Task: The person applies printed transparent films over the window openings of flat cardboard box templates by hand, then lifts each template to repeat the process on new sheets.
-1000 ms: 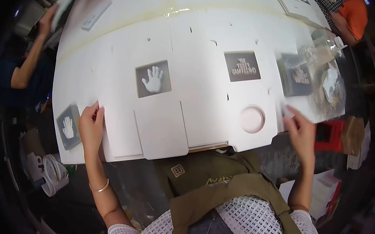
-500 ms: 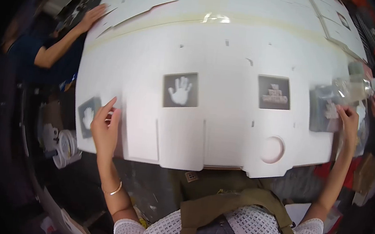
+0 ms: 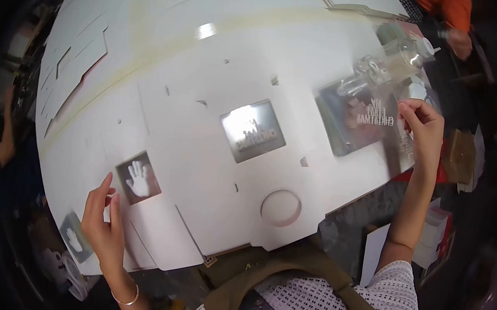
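My right hand (image 3: pixel 422 124) is closed in a pinch at the right edge of a clear sheet with white lettering (image 3: pixel 377 113). This sheet lies over a stack of clear sheets (image 3: pixel 338 125) on the white card (image 3: pixel 197 186). My left hand (image 3: pixel 103 219) is open and holds nothing, fingers apart above the card. Beside it, a window in the card shows a white handprint (image 3: pixel 138 179); another handprint piece (image 3: pixel 74 239) lies at the lower left. A second window (image 3: pixel 252 131) shows lettering under glare.
A clear plastic bottle (image 3: pixel 392 61) with a white nozzle lies across the stack's upper part. Large white cut sheets (image 3: pixel 78 61) cover the far side. A person in an orange top (image 3: pixel 450 13) is at the upper right. Another person's arm (image 3: pixel 7 132) shows at the left edge.
My view has turned, so the card appears rotated and shifted left. The sheet by my right hand now shows lettering where a handprint showed before. My left hand stays open.
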Demonstrator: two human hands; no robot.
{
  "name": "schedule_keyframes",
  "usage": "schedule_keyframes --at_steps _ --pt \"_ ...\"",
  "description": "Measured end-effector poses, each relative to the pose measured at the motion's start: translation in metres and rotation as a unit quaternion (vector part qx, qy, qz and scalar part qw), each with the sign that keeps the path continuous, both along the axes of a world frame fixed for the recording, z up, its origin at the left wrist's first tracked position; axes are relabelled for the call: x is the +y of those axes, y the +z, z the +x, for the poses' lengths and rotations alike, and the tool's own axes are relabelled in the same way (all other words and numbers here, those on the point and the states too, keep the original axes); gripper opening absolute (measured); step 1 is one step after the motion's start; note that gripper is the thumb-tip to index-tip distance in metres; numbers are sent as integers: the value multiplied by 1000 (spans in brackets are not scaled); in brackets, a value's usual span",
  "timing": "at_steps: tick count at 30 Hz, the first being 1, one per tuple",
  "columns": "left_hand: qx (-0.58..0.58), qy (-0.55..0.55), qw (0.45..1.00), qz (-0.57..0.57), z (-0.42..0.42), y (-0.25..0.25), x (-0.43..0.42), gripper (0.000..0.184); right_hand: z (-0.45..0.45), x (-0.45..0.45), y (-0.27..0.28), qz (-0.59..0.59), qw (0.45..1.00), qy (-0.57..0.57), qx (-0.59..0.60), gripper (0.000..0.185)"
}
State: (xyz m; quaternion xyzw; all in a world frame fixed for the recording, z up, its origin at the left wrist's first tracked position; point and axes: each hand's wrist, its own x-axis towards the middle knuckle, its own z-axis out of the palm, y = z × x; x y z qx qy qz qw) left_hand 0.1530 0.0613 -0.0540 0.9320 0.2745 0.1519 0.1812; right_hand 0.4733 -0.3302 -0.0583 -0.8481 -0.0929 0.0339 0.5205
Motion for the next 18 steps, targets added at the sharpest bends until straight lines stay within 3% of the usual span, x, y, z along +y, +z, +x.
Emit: schedule_keyframes --at_steps 1,3,5,7,11,14,16,18 --pt "-1 -7 1000 -2 5 1 -3 30 -2 -3 1 -2 1000 -7 -1 11" --pt "-4 -28 998 -49 12 4 -10 30 -6 -7 0 105 991 42 71 10" --pt "-6 -52 996 -67 24 4 -20 30 -17 4 0 111 988 34 99 9" --pt "17 -170 968 -184 34 -1 -28 32 -29 17 -3 146 975 86 145 10" --pt "38 -165 790 -589 65 -10 -72 32 -60 61 -6 154 956 132 211 11" --pt "46 -168 762 -623 83 -14 -85 30 -72 85 -13 171 943 176 223 8" --pt "44 -132 715 -685 87 -11 -86 26 -76 95 -13 166 941 188 227 4" --pt "28 -116 726 -677 83 -14 -84 24 -80 102 -9 152 942 205 218 4"
